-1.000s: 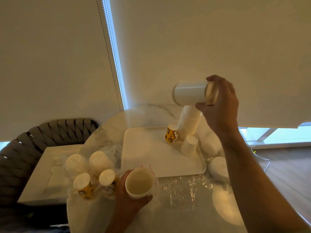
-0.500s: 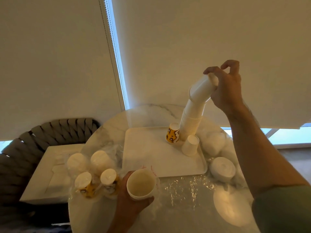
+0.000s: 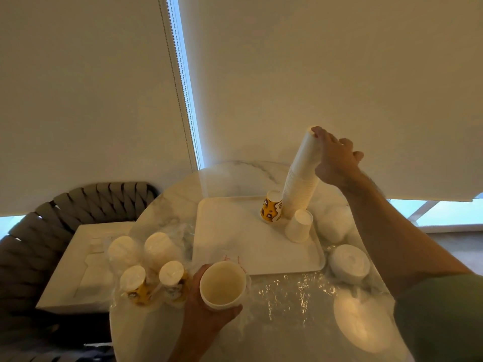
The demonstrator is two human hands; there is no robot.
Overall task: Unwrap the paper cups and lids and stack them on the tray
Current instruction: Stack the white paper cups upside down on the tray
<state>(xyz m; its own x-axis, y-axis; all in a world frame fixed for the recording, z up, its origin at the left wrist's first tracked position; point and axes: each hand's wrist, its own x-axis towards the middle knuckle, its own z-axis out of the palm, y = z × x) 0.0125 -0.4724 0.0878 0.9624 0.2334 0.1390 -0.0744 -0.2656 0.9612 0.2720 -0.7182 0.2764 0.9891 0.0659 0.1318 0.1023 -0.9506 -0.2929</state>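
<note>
Your right hand [image 3: 335, 160] pressed straightish fingers on the tall cup stack [image 3: 300, 178] top | stack on tray [image 3: 235, 246] far corner, long axis near-upright, leaning right | left hand [image 3: 206, 307] gripped a cup [image 3: 222, 284], mouth toward you.

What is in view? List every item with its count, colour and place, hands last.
tray: one, white, middle of the table.
tall cup stack: one, white, upside down, leaning, tray's far right corner.
patterned cup: one, yellow, inverted, left of the stack.
single cup: one, white, inverted, near the stack's base.
wrapped cup sleeves: four, two white and two yellow, left of the tray.
lid stacks: two, white, right of the tray.
held cups: cream, mouth up.
left hand: grips the held cups.
right hand: on the stack's top.
</note>
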